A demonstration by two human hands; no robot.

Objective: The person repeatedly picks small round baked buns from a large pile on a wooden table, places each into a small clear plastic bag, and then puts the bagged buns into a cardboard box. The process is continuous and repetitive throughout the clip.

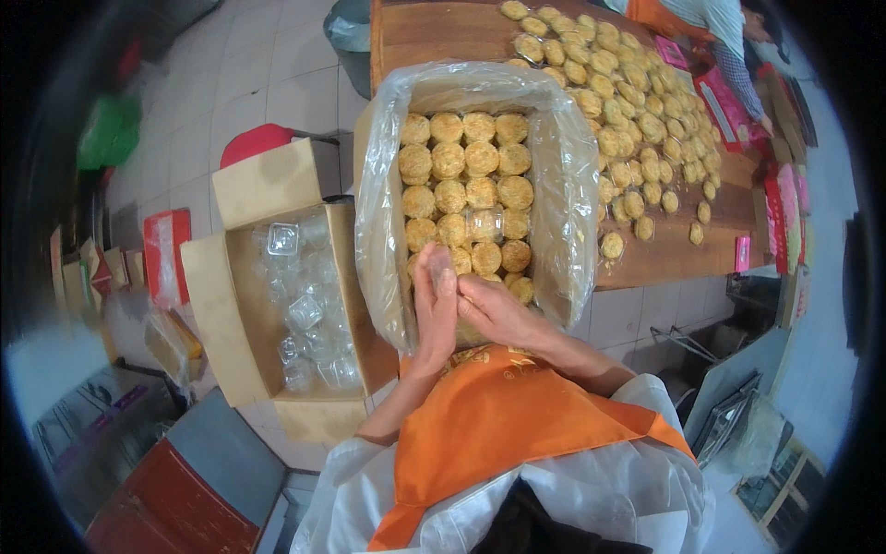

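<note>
My left hand (436,311) is over the near end of a carton (564,208) lined with a clear plastic bag. At its fingertips it holds a small clear plastic tray (440,260), seen edge-on and partly covered by the fingers. My right hand (495,308) meets it from the right, its fingertips against the left hand; what lies under those fingers is hidden. Below the hands, round golden pastries (448,161) stand in rows inside the carton. One pastry (484,224) in the fourth row sits under or in a clear square tray.
An open cardboard box (246,325) of loose clear plastic trays (304,311) stands at left. Many pastries (633,124) cover the wooden table (664,256) beyond the carton. A co-worker (713,28) leans over its far right side. Bin (349,48) and red stool (255,142) stand on the floor.
</note>
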